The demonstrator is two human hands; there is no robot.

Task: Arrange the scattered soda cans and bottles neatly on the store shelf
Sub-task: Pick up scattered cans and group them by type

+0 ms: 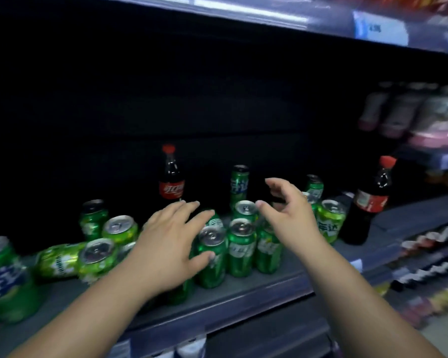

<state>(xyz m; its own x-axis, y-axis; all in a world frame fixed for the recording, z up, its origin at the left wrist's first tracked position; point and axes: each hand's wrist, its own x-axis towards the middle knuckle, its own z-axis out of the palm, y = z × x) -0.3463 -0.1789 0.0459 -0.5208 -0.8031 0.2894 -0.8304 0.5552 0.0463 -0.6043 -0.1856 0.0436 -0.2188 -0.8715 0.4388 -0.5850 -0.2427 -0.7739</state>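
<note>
Two bare forearms reach in from below. The left hand (166, 244) hovers flat with fingers spread over a cluster of upright green cans (241, 246). The right hand (287, 215), just right of the cluster, is loosely cupped. Neither holds anything, and both hide cans behind them. At least a dozen cans crowd the shelf (243, 288). A toppled can (57, 259) lies left of the cluster. Two cola bottles stand upright: a small bottle (171, 177) behind the cluster and a large bottle (370, 202) right of it. Beyond, blurred goods (424, 117).

green cans (240, 248): upright, clustered on the shelf (243, 293)
tipped can (58, 259): lying sideways, left
cola bottles (171, 177): 2, upright, red caps
</note>
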